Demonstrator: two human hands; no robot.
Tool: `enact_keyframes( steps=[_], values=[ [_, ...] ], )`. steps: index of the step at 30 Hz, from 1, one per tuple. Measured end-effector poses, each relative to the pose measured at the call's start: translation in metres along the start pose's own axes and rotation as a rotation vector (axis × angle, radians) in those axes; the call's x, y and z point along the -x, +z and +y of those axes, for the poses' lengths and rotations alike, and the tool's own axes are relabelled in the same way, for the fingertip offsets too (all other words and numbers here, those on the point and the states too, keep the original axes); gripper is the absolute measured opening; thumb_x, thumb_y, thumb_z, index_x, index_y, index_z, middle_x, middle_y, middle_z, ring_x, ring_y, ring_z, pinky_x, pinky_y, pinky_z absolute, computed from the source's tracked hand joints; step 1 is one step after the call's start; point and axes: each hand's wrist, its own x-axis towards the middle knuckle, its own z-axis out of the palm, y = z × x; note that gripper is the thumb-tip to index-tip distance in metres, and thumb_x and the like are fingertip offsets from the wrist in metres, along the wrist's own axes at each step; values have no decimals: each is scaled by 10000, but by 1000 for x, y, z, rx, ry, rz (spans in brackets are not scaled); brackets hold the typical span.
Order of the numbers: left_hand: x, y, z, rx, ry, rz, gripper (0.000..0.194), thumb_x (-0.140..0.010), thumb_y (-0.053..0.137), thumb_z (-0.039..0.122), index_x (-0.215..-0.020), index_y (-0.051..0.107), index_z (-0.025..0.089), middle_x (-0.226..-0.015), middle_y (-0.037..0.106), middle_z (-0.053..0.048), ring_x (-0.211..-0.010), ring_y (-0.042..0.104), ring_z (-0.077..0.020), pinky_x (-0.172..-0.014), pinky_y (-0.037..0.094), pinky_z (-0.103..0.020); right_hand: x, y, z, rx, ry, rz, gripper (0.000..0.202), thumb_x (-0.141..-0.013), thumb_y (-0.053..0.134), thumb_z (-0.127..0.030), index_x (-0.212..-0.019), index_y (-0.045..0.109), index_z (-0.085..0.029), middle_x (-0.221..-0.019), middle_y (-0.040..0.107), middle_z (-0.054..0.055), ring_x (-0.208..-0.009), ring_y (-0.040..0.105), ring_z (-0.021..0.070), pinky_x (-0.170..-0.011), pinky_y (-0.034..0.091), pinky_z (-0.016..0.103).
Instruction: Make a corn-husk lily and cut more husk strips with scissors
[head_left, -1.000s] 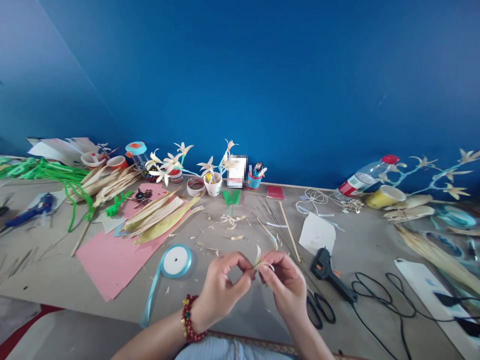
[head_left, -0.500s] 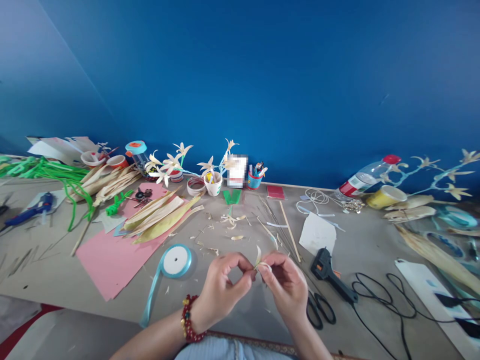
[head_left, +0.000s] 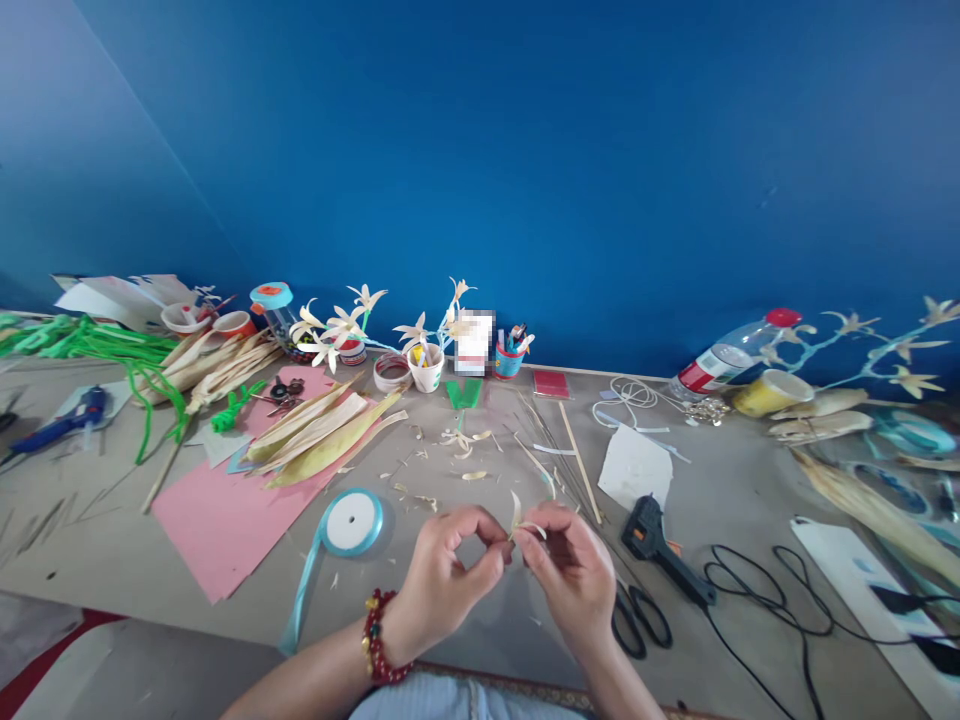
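Both hands meet over the front middle of the table around a small pale husk flower (head_left: 517,512). My left hand (head_left: 454,565), with a red bead bracelet (head_left: 380,640) at the wrist, pinches the flower's base between thumb and index finger. Thumb and index finger of my right hand (head_left: 574,570) close on a petal at its right side. One petal stands upright between the hands and another curves to the right. A roll of light blue ribbon (head_left: 352,520) lies left of my left hand. Black scissors (head_left: 641,620) rest beside my right wrist.
A black glue gun (head_left: 664,550) with its cord lies right. Corn husks (head_left: 322,440) cover pink paper (head_left: 225,520) at left. Husk flowers (head_left: 345,325), cups and a bottle (head_left: 720,360) stand along the blue wall. Husk scraps (head_left: 474,476) and thin sticks (head_left: 581,460) lie beyond the hands.
The flower has shifted very slightly between the fingers, its right petal now reaching a little further right. Both hands keep nearly the same place and grip.
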Motion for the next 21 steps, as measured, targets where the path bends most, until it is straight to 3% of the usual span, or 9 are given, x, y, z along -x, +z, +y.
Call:
enact_keyframes(
  steps=[16,21],
  values=[
    [1,1,-5,148,-54,-10,160,-837,609,167,-679,627,155,-645,682,-25,-633,625,-148,-636,463,-233,6,0,2,-35,38,29,99,-870,663,-171,-879,595,-243,-778,594,-7,-661,578,132,-555,481,214],
    [1,1,-6,204,-51,-12,135,-836,604,142,-703,629,153,-655,681,-24,-643,626,-148,-640,472,-231,6,1,-5,-180,155,-72,47,-890,660,-210,-895,620,-234,-793,613,-5,-587,594,113,-519,483,212]
  ],
)
